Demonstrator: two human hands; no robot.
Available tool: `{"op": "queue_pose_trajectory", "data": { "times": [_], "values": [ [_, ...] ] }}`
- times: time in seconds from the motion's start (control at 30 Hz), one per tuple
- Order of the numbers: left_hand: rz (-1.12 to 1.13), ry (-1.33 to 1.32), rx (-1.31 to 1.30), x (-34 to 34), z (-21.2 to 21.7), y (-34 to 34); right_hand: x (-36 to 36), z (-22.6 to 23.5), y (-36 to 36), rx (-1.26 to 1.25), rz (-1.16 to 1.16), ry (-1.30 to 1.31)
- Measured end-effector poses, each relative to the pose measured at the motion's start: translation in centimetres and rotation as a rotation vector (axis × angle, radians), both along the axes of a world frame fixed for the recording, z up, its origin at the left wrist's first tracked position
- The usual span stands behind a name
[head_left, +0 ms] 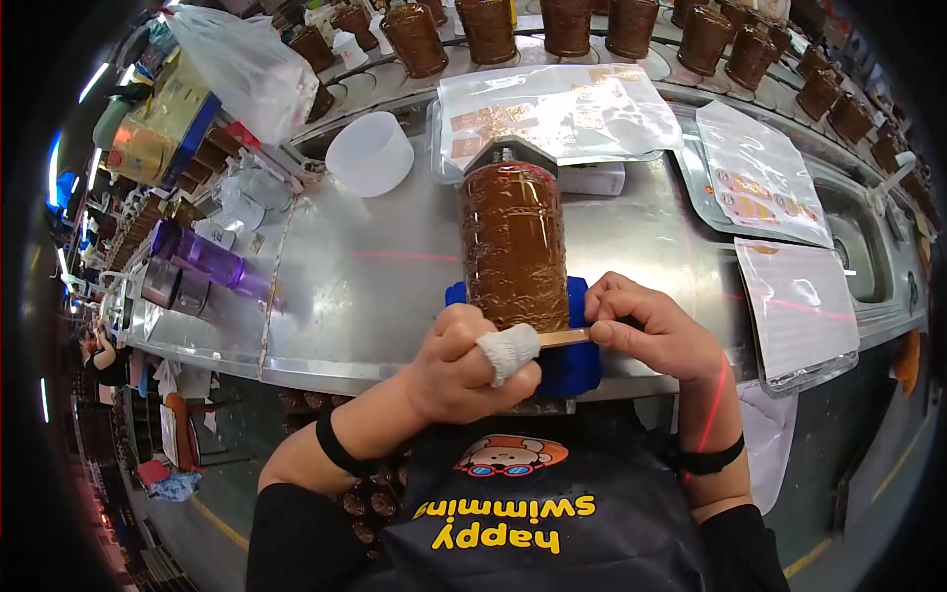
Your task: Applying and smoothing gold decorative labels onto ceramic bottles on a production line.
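A person's right hand pinched the end of a narrow gold strip between thumb and bent forefinger at the center of the frame, its other fingers curled loosely. The left hand, a white wrap around one digit, curled in at the strip's opposite end; whether those fingers gripped it or only pressed could not be told. The brown bottle lay mid-frame on a metal bench, its neck toward the top and its near end beside a blue support. The step in hand appeared to be fitting the strip along the bottle's near end, and the next move seemed to call for even tension and a level, flat press. Clear label sheets and a white tub sat beyond, toward the upper edge.
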State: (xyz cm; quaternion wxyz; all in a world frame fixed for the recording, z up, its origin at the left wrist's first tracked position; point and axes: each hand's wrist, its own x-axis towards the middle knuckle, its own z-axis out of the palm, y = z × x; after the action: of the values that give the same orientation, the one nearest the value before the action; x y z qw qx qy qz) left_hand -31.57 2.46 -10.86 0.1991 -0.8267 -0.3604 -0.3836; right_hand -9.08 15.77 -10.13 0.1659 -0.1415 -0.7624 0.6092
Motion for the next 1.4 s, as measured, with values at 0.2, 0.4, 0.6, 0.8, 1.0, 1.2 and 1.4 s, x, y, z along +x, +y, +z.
{"op": "queue_pose_trajectory", "data": {
  "times": [0.2, 0.4, 0.6, 0.8, 1.0, 1.2, 1.4],
  "values": [
    [0.078, -0.057, -0.067, -0.3, -0.7, -0.9, -0.4, 0.8, -0.3, 0.018, 0.01, -0.002],
    [0.19, -0.181, -0.081, -0.5, -1.6, -2.2, 0.0, 4.2, -1.0, 0.065, 0.015, 0.05],
    [0.171, -0.225, -0.095, -0.4, -2.2, -2.7, 0.0, 5.0, -1.5, 0.062, 0.038, 0.045],
    [0.172, -0.218, -0.108, -0.5, -2.2, -2.5, 0.1, 2.7, -1.1, 0.027, -0.036, -0.007],
    [0.365, -0.21, -0.075, -0.6, -1.8, -2.0, 0.1, 2.9, -0.9, -0.007, -0.046, -0.03],
    [0.255, -0.111, 0.017, -1.0, -0.8, -1.7, 0.9, 4.8, -1.2, 0.043, -0.073, -0.015],
    [0.181, -0.163, 0.031, -0.4, -1.7, -1.4, 2.4, 5.5, -1.0, 0.1, 0.028, 0.135]
  ]
}}
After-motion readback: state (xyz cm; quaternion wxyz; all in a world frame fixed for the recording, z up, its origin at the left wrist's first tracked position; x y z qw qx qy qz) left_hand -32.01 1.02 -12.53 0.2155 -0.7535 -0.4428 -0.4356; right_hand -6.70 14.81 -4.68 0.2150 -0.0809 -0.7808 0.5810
